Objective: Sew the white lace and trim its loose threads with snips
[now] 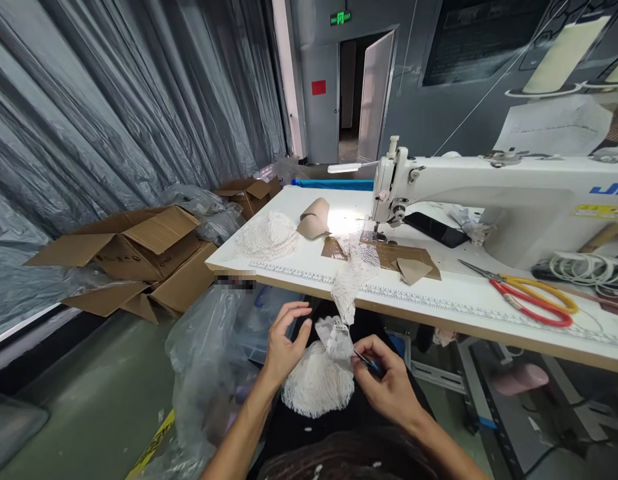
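My left hand [286,340] hovers beside the white lace with thumb and fingers apart, holding nothing. A small pair of thread snips [373,364], dark with some blue, is in my right hand [389,380], mostly hidden by the fingers. These fingertips are at the edge of a gathered white lace piece [335,339]; whether they pinch it I cannot tell. Below lies a fringed white bundle [319,383] on my lap. From the sewing machine's [433,183] needle area, a lace strip [346,287] hangs over the table's front edge towards my hands.
On the white table [289,200] are a pile of white fringe [269,237], beige curved pieces [315,219], a dark phone [436,230] and red-and-yellow-handled scissors [529,300]. Cardboard boxes [143,247] and a clear plastic bag [203,360] stand at the left.
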Motion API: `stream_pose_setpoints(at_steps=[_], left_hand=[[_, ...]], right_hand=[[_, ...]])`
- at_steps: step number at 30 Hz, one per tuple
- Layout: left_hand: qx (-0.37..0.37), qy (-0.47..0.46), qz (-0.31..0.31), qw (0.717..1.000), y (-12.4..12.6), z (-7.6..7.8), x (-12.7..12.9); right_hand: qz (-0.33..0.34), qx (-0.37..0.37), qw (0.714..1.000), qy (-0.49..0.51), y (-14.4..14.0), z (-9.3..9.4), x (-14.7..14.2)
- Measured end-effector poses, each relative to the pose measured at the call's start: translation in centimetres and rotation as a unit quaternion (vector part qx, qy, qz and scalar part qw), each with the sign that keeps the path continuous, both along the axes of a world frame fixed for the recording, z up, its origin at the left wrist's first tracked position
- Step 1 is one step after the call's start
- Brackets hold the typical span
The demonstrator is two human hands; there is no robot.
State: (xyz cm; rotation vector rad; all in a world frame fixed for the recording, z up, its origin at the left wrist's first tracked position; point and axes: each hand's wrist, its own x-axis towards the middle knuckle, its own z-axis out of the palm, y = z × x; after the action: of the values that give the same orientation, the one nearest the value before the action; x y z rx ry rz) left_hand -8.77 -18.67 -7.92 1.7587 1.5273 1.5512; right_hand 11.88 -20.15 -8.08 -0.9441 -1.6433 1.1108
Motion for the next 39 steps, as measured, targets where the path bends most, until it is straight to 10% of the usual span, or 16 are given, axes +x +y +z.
stream_pose_setpoints(at_steps=[6,11,15,21,39], left_hand=[[-0.12,-0.09,-0.165,0.975,1.2,-0.4,3.0],[-0.234,-0.231,-0.324,0.887,1.6,-1.2,4.6],[-0.323,-0.334,-0.322,0.825,0.8,-2.1,4.9],[-0.349,-0.291,-0.234,0.86,0.1,-1.1,3.8],[-0.337,-0.203,-0.235,0.889,0.2,0.5,3.2]], right_hand=[[0.002,-0.058,0.998,-0.009,-0.5,-0.3,0.7],[-0.02,-0.077,0.997,-0.009,-0.8,-0.7,1.0],[-0.03,-0.079,0.996,-0.019,-0.7,-1.3,1.7],[0.013,-0.079,0.988,-0.13,1.9,-2.2,2.9],[0.028,0.039,0.968,-0.245,3.8,-1.5,0.7]])
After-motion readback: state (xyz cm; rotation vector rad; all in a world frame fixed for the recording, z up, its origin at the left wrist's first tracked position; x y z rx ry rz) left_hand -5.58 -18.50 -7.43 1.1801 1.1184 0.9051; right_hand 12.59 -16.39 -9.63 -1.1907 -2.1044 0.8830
